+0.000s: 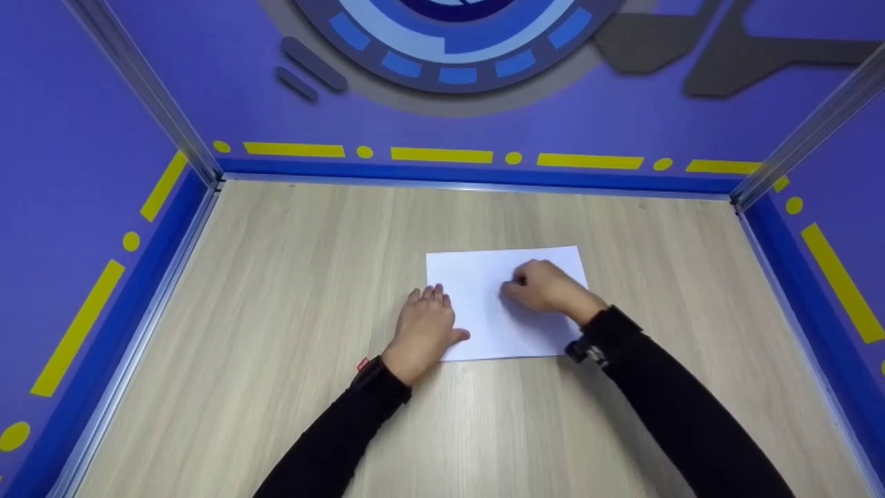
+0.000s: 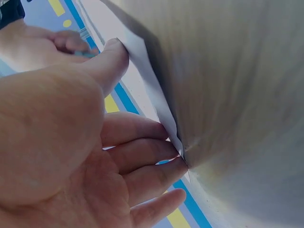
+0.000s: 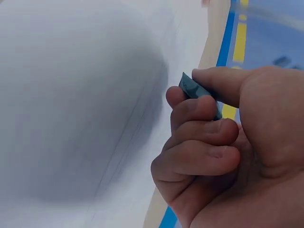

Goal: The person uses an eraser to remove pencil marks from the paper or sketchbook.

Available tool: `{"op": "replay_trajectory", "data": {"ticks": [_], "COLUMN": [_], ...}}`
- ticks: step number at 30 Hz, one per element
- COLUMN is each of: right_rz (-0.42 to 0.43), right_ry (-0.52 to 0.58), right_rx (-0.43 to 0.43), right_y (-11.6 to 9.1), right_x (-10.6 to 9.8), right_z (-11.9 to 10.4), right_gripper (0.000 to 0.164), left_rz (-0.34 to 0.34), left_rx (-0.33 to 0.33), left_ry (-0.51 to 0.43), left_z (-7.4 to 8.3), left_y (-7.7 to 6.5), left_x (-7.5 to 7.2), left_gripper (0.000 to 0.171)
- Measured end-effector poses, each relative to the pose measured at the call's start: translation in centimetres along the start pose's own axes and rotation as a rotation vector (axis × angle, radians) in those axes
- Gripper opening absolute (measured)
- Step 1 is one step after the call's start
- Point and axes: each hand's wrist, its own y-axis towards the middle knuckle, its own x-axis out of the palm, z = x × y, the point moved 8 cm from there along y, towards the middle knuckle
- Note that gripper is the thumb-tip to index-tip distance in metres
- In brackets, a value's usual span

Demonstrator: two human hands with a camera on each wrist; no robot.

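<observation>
White paper (image 1: 484, 311) lying on wood-grain surface (image 1: 290, 297); blue-purple walls (image 1: 456, 128) enclosing three sides.
Head: yellow markings (image 1: 442, 155) lining walls. Left wrist: left grip (image 2: 95, 166) resting at paper's edge, thumb apart. Right wrist: right grip (image 3: 213, 164) pinching teal piece (image 3: 194, 89) over paper.

Left hand (image 1: 423, 328) palm down, fingers extended, thumb spread; right hand (image 1: 543, 287) curled in pinch; arms (image 1: 691, 408) angled inward.

White paper (image 1: 484, 297), faintly marked, on table (image 1: 297, 277); small teal piece (image 3: 192, 87) between right fingers (image 3: 199, 159)
</observation>
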Motion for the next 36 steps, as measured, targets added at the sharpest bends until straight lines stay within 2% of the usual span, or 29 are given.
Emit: {"op": "replay_trajectory", "data": {"ticks": [7,12,13,16,19,21,28,30,36], "right_rz": [-0.044,-0.039,-0.032,-0.041,-0.052,-0.054,0.040,0.036,0.045], "right_ry": [-0.045,-0.106,-0.109,-0.116,-0.115,-0.114,-0.054,-0.025,-0.041], "right_rx": [-0.039,-0.021,-0.036,-0.040,-0.025,0.007,-0.019,0.006,0.093], "right_y": [3.2,4.6,5.3,5.5,5.4,4.5,2.9,2.1,0.0], "right_x": [3.5,4.9,5.7,5.8,5.6,4.7,2.1,1.2,-1.1], "right_z": [-5.7,-7.3,-6.6,-6.5,-5.7,-5.7,-1.0,0.4,5.0], "right_gripper": [0.037,0.036,0.037,0.036,0.034,0.033,0.036,0.036,0.025], "left_rz": [0.029,0.071,0.072,0.069,0.055,0.047,0.020,0.004,-0.028], "left_rx": [0.007,0.014,0.014,0.010,0.006,0.005,-0.012,-0.016,-0.011], "left_ry": [-0.001,0.016,0.022,0.032,0.039,0.035,0.005,0.004,0.002], "left_z": [0.2,0.4,0.4,0.4,0.4,0.4,0.1,0.0,-0.2], "left_y": [-0.1,-0.1,-0.1,0.0,0.0,0.1,-0.1,-0.1,-0.1], "left_x": [-0.2,-0.5,-0.5,-0.5,-0.4,-0.3,-0.4,-0.3,0.0], "left_gripper": [0.088,0.086,0.086,0.086,0.087,0.088,0.089,0.090,0.091]}}
